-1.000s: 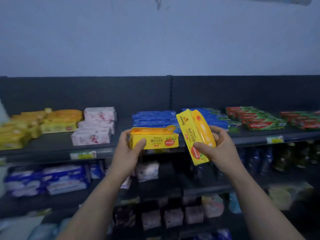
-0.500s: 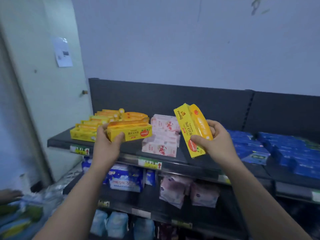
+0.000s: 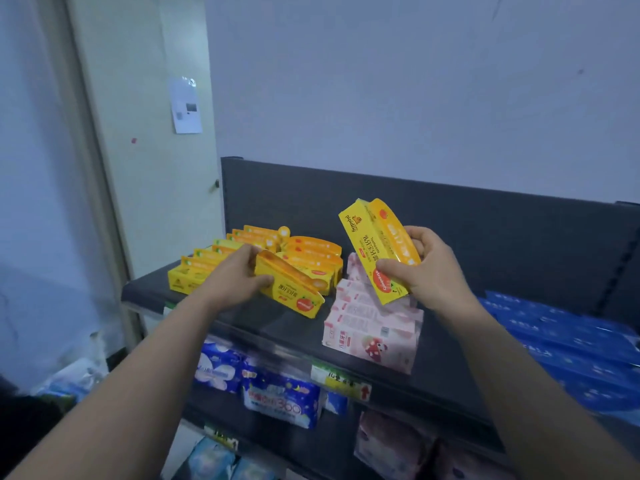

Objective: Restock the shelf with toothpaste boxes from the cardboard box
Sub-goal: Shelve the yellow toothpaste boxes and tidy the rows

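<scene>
1. My left hand grips one yellow toothpaste box by its end, thumb on the front and fingers curled over the top
2. That box is tipped, with its low corner down by the dark shelf. I cannot tell if it touches the shelf. It is right in front of the yellow pile already lying there
3. It has a red tomato picture and some writing that is too small for me to read
4. My right hand holds a second yellow box up in the air, slanted, with my fingers wrapped round its lower half
5. On this one I can read the word "Toothpaste". It also has a red tomato near my thumb
6. Under my right hand sits a stack of pink boxes with a little red cartoon on the front
7. Blue boxes lie further to the right on the same shelf
8. A yellow price tag with a red arrow hangs on the shelf edge
9. Below it, a blue pack shows the number "300"
</scene>
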`<state>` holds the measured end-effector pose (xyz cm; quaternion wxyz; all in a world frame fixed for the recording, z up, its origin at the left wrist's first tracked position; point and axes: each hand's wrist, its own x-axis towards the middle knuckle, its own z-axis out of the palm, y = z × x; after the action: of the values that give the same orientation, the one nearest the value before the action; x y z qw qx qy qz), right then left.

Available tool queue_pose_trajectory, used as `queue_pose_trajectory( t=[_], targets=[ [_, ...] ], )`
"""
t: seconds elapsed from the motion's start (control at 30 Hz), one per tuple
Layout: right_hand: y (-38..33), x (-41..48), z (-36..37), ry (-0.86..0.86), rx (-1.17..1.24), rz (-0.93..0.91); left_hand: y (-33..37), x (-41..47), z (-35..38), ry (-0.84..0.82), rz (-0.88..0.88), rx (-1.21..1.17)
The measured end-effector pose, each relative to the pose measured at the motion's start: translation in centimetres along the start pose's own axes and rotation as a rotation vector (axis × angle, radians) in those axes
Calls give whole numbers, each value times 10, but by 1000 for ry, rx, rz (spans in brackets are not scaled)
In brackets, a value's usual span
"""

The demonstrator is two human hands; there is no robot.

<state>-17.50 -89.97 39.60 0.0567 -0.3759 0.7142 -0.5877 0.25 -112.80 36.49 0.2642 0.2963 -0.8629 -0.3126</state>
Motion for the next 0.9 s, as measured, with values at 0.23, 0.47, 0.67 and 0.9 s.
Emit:
queue_pose_trajectory(
  t=[0.23,0.47,0.67,0.9],
  targets=[
    [7,30,14,13,-29,49,-21,58,4,-150,52,224],
    [6,44,21,101,-58,109,-28,105,6,-273,152,695],
    [6,43,31,87,-144,115,-40,120,17,-314,203,786],
    [4,44,54,13,-259,121,-52,128,19,-256,290,743]
  ],
)
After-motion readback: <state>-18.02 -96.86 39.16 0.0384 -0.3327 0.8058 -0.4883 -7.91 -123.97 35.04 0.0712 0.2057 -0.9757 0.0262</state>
